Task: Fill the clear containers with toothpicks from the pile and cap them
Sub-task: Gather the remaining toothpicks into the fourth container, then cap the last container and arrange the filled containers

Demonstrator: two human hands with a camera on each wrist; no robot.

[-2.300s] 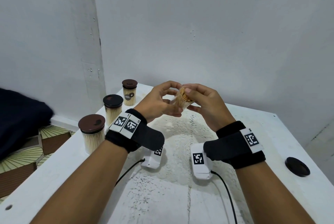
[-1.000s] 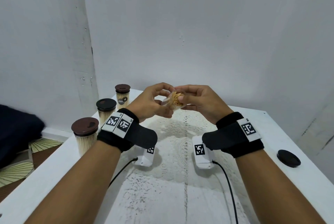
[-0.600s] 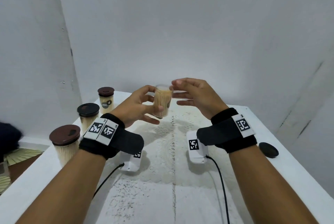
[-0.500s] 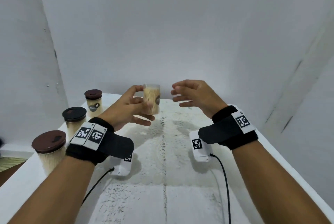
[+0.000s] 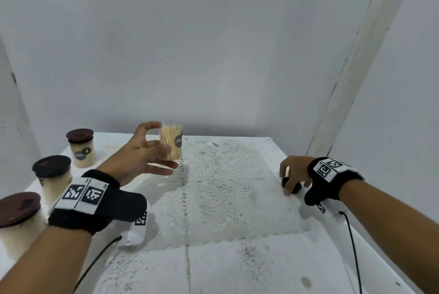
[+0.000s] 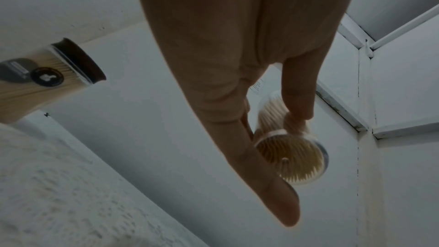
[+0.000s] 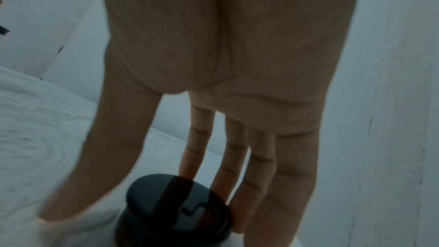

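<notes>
The right hand (image 5: 293,176) has left the full toothpick container (image 5: 170,142), pinched upright by the left hand (image 5: 142,153), and now seemingly closes spread fingers around the dark cap (image 7: 175,208) for capping.

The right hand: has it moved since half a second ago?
Yes. The right hand went from beside the held container to the dark cap on the table's right side.

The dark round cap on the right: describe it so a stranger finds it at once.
Start at the white table and go to its right edge, opposite the three capped toothpick jars lined along the left. There the dark round plastic cap lies under the right hand. It alone sits off any jar.
</notes>
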